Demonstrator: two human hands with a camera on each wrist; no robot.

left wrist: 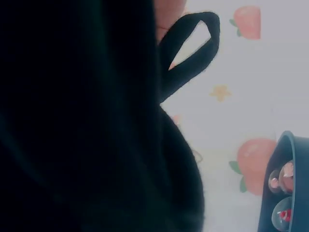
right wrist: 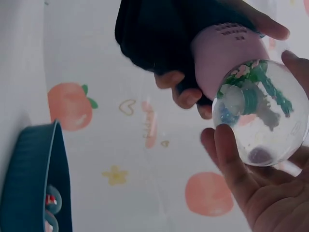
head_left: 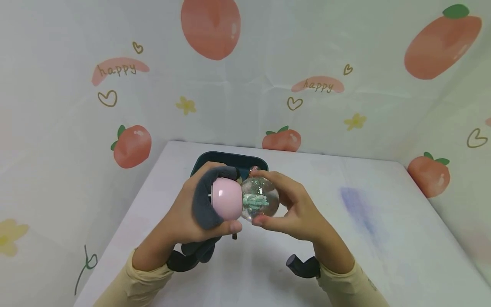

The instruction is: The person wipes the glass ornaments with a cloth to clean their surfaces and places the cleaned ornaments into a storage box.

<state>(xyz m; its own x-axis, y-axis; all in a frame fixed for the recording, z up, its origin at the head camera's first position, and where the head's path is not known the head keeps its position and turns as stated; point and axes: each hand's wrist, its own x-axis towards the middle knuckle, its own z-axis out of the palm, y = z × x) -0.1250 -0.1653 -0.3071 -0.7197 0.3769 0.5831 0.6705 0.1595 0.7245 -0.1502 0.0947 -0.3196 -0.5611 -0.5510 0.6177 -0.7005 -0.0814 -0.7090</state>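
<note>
A snow globe point(head_left: 227, 198) lies sideways between the two hands, above the table. Its pink base points left, and its clear ball with a green cactus-like figure and glitter points right. My left hand point(head_left: 183, 221) grips a dark grey cloth point(head_left: 202, 200) that wraps the base's end. Fingers and thumb of my right hand point(head_left: 295, 209) hold the clear ball from the right. Raised lettering shows on the pink base point(right wrist: 229, 53) in the right wrist view. In the left wrist view the cloth point(left wrist: 96, 121) hides the globe, and a loop stands out from its edge.
A dark teal bin point(head_left: 238, 155) stands on the white table point(head_left: 318, 192) behind the hands. Inside it are several small glass globes point(left wrist: 282, 215). A printed fruit-patterned sheet point(head_left: 245, 94) hangs around the table. Black curved mounts point(head_left: 303, 267) stick out at both wrists.
</note>
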